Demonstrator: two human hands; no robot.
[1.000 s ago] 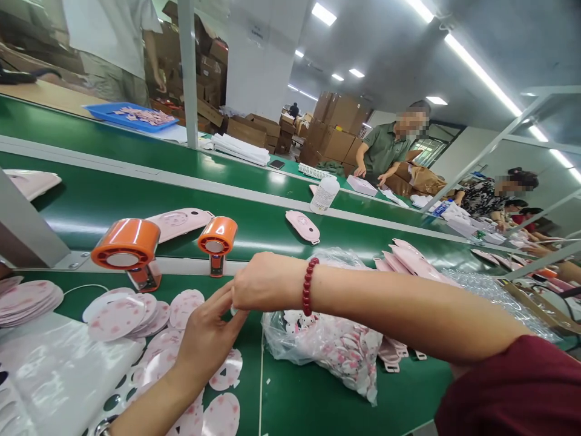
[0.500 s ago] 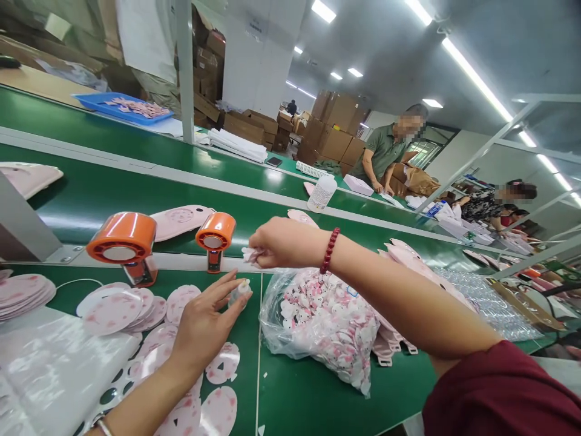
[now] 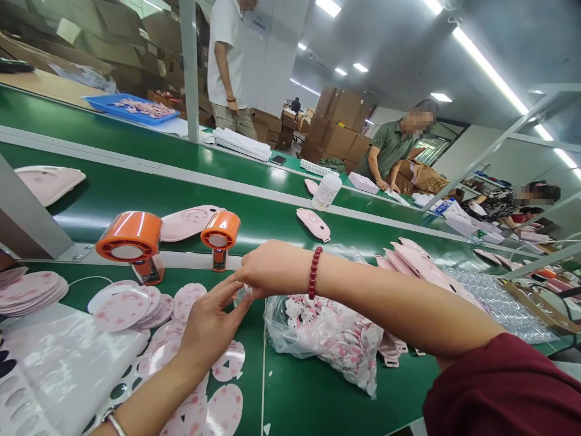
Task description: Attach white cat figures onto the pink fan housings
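My left hand [image 3: 211, 324] is closed around a small clear bottle [image 3: 244, 295], thumb on one side and fingers on the other. Bent over the bottle's top, my right hand [image 3: 276, 266] has its fingers pressed together and hides the white tip. The crumpled white cloth it pinched a moment ago is now mostly hidden by the fingers. Beyond the hands stand two orange handheld fans, a larger one [image 3: 129, 237] and a smaller one [image 3: 220, 230]. Under my right forearm lies a clear plastic bag [image 3: 284, 333] full of small pink and white animal-face pieces.
Pink spotted discs [image 3: 122, 309] lie in piles at left beside a clear plastic sheet [image 3: 77, 357]. Pink oval panels [image 3: 313, 224] rest on the green conveyor. A white bottle [image 3: 327, 191] stands on the divider. Co-workers stand beyond a blue tray [image 3: 131, 109].
My right hand has moved down and left onto the bottle's top, bringing the white cloth with it. My left hand keeps its hold. A person in white has come into view behind the line.
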